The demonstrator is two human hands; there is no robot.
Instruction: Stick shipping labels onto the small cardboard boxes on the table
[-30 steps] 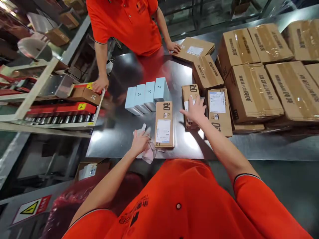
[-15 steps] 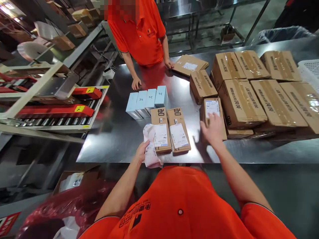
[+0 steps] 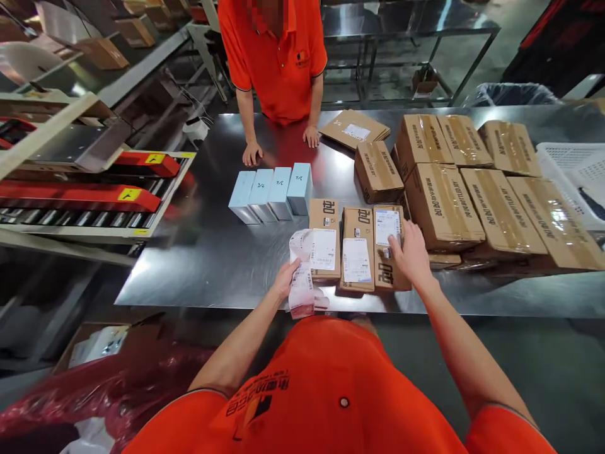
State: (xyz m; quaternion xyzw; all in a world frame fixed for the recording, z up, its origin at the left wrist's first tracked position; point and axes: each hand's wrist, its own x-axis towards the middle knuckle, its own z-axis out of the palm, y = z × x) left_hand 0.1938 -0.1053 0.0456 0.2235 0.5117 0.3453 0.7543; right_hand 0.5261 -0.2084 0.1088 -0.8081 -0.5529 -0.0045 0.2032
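Note:
My left hand (image 3: 288, 277) is closed on a curling strip of printed shipping labels (image 3: 302, 287) at the table's near side. Just right of the strip lies a narrow cardboard box (image 3: 325, 217) with a white label. Beside it is a second labelled box (image 3: 357, 224). A third cardboard box (image 3: 388, 261) lies against that one, also labelled. My right hand (image 3: 411, 252) grips this third box at its right edge, thumb on top and fingers over the far side, partly hidden. Several pale blue boxes (image 3: 299, 189) stand in a row beyond the labelled ones.
Taped cartons (image 3: 444, 208) are stacked on the right of the metal table (image 3: 189, 265), with a white plastic basket (image 3: 560, 161) behind. Flat cardboard (image 3: 357, 129) lies near a co-worker (image 3: 278, 63) opposite, whose hands rest on the table. A roller conveyor (image 3: 85, 217) runs at left.
My right hand has slid the third box leftward, from beside the stacked cartons to against the second labelled box. My left hand still holds the label strip. The view has shifted slightly.

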